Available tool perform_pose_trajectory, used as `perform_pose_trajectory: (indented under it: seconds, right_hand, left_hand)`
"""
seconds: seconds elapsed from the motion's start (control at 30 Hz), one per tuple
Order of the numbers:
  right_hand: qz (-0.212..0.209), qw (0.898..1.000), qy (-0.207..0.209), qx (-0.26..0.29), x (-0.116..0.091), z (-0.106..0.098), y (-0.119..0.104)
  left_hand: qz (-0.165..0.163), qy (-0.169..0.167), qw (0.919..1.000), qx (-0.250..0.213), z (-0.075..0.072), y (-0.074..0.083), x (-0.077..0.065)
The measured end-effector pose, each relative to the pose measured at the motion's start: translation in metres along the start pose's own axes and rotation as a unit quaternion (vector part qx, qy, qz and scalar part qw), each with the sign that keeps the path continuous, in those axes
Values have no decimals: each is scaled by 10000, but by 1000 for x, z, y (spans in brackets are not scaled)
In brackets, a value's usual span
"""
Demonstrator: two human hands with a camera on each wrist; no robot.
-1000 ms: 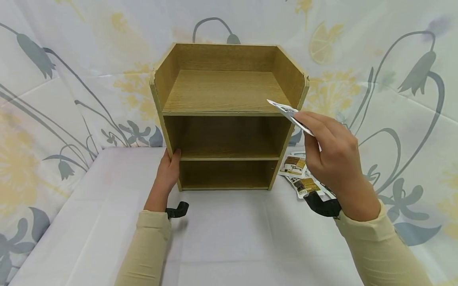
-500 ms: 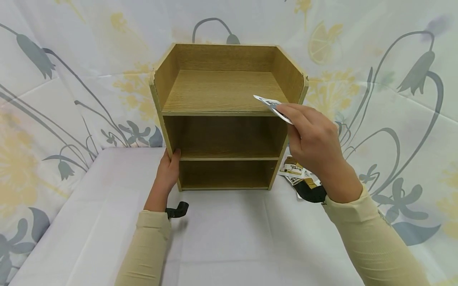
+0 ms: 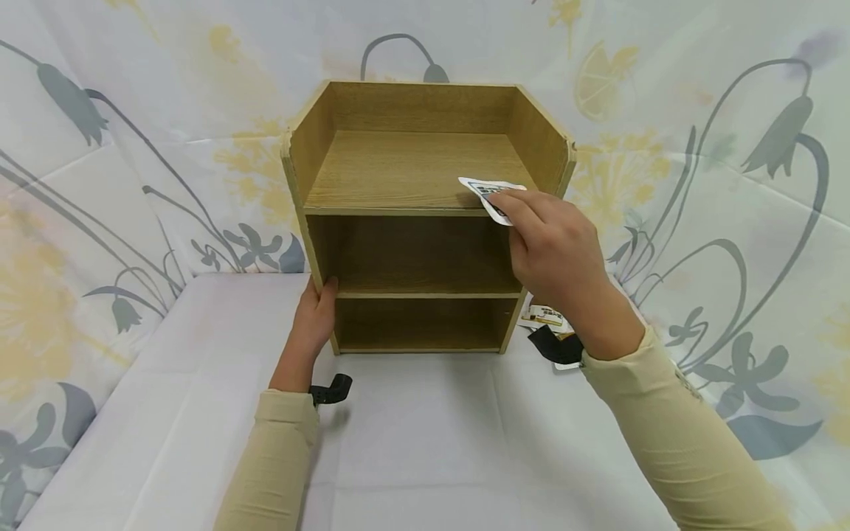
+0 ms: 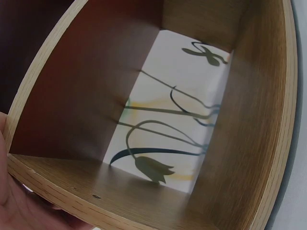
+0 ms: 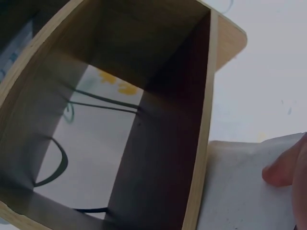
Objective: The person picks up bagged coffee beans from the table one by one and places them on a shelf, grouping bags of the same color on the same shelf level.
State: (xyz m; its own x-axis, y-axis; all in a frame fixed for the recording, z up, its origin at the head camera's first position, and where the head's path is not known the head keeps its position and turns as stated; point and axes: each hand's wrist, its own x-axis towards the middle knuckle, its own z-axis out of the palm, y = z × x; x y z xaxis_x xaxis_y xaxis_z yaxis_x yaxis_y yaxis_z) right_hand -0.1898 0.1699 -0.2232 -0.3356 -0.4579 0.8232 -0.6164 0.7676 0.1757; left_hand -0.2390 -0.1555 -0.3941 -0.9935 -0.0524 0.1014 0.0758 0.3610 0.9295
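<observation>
A small wooden shelf unit (image 3: 418, 169) with an open top tray and two compartments stands in the middle of the head view. My left hand (image 3: 313, 324) grips its left side panel, thumb at the front edge near the middle board. In the left wrist view, that hand's fingers (image 4: 29, 206) lie under the panel edge. My right hand (image 3: 561, 251) pinches a flat white printed packet (image 3: 479, 190), which overlaps the top tray's front right edge in the head view. The right wrist view shows the packet's plain pale side (image 5: 244, 177) close beside a wooden board, a fingertip on it.
Several white and brown printed packets (image 3: 546, 318) lie on the white cloth (image 3: 412, 428) right of the shelf unit, partly covered by the right forearm and its black wrist mount (image 3: 556, 346). A flowered cloth backdrop (image 3: 664, 184) hangs behind.
My right hand has carried the packet leftward from beside the shelf unit to over the tray's front edge, turning more of its printed face into view. The left hand keeps its grip.
</observation>
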Motion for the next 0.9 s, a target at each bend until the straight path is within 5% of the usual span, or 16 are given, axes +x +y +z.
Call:
perform_pose_trajectory:
  seconds: [0.9]
  right_hand:
    - [452,9953,-842,-140,24,31,4]
  left_hand:
    - [25,-48,10000,-50,0,-2,1]
